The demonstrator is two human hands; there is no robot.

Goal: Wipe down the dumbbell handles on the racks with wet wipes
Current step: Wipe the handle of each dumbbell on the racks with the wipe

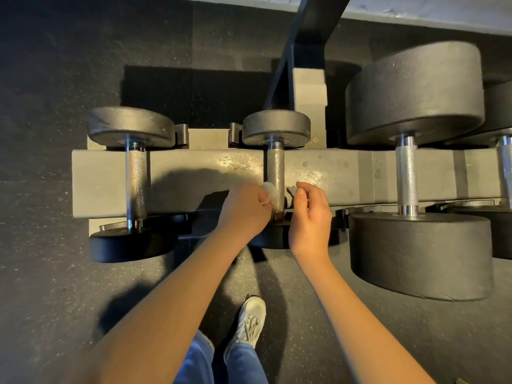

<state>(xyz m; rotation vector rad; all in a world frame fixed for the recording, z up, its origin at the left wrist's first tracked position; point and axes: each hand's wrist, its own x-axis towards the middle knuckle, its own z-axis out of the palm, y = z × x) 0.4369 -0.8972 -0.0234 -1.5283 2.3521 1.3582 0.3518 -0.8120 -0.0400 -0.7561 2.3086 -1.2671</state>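
A small dumbbell lies across the grey rack rail (194, 173), its knurled steel handle (275, 164) running away from me. My left hand (243, 209) holds a crumpled white wet wipe (270, 194) against the near left side of that handle. My right hand (311, 217) hovers just right of the handle with fingers loosely curled and nothing in it. Another small dumbbell handle (135, 178) sits to the left. A large dumbbell handle (406, 173) sits to the right.
Big black dumbbell heads (418, 253) crowd the right side. The rack's dark upright post (299, 51) rises behind the middle dumbbell. Black speckled rubber floor (55, 286) lies all around. My white shoe (250, 320) and blue jeans show below.
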